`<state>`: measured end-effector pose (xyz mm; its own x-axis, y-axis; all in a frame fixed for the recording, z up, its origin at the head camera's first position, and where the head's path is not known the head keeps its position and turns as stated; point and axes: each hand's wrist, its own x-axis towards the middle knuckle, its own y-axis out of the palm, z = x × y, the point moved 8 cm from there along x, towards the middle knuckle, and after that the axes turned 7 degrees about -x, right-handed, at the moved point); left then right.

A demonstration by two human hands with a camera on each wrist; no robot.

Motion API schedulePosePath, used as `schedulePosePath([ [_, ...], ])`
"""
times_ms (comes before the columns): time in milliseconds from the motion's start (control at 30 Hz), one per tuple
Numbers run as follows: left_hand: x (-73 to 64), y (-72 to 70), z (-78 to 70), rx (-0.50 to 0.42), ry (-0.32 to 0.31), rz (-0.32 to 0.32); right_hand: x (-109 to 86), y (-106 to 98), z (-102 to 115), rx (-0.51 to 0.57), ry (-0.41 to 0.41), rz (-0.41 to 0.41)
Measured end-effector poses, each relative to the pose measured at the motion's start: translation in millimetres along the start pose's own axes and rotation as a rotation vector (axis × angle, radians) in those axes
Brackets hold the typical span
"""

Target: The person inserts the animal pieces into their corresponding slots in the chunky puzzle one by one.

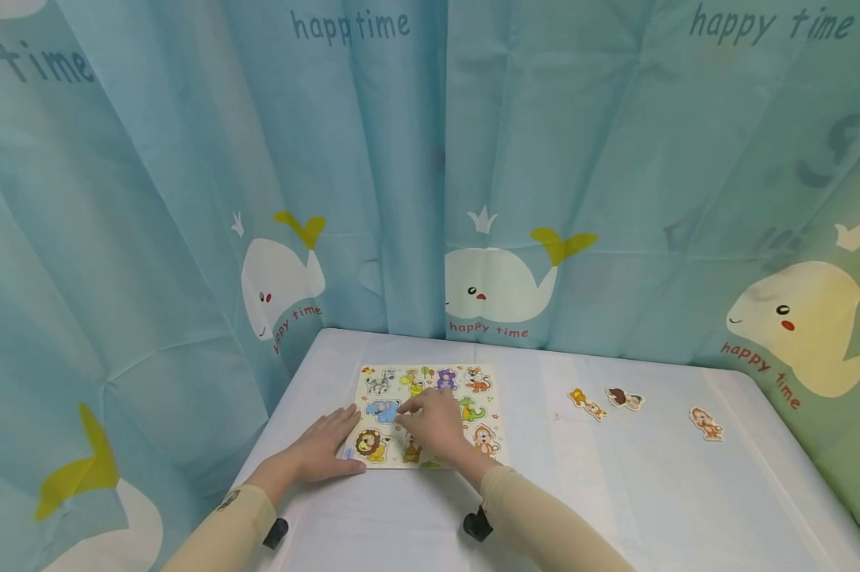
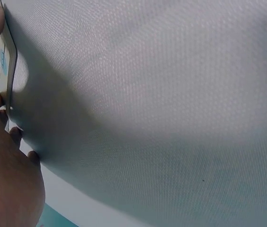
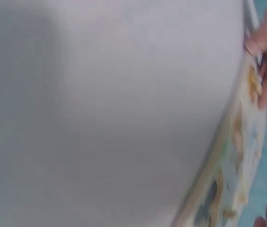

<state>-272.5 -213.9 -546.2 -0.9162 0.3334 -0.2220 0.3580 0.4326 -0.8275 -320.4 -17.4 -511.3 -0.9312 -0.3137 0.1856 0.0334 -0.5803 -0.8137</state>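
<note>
An animal puzzle board lies flat on the table. My left hand rests at its front left corner, fingers reaching along the left side and thumb at the front edge. In the left wrist view, fingertips touch down right by the board's edge. Over the board's middle is my right hand, bent downward with its thumb and forefinger tips at the right side of the blue elephant piece. The lion piece shows between the hands. The right hand covers part of the middle row.
Loose pieces lie on the table right of the board: a yellow-orange animal piece, a brown and white piece and a monkey piece. A blue whale-print curtain hangs behind the table and along its left side.
</note>
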Motion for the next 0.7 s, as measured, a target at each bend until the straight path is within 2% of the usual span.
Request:
schedulePosePath([
  [200,1.3,1.0,0.7,-0.004,-0.007,-0.014,0.9,-35,-29,0.050,0.046,-0.088],
  [500,-0.6,0.1,-1.8,-0.015,-0.006,-0.011,-4.4,-65,-67,0.070,0.145,-0.112],
  [700,-0.4,0.4,-1.7,-0.017,-0.004,-0.010,-12.6,-86,-108,0.030,0.228,-0.149],
])
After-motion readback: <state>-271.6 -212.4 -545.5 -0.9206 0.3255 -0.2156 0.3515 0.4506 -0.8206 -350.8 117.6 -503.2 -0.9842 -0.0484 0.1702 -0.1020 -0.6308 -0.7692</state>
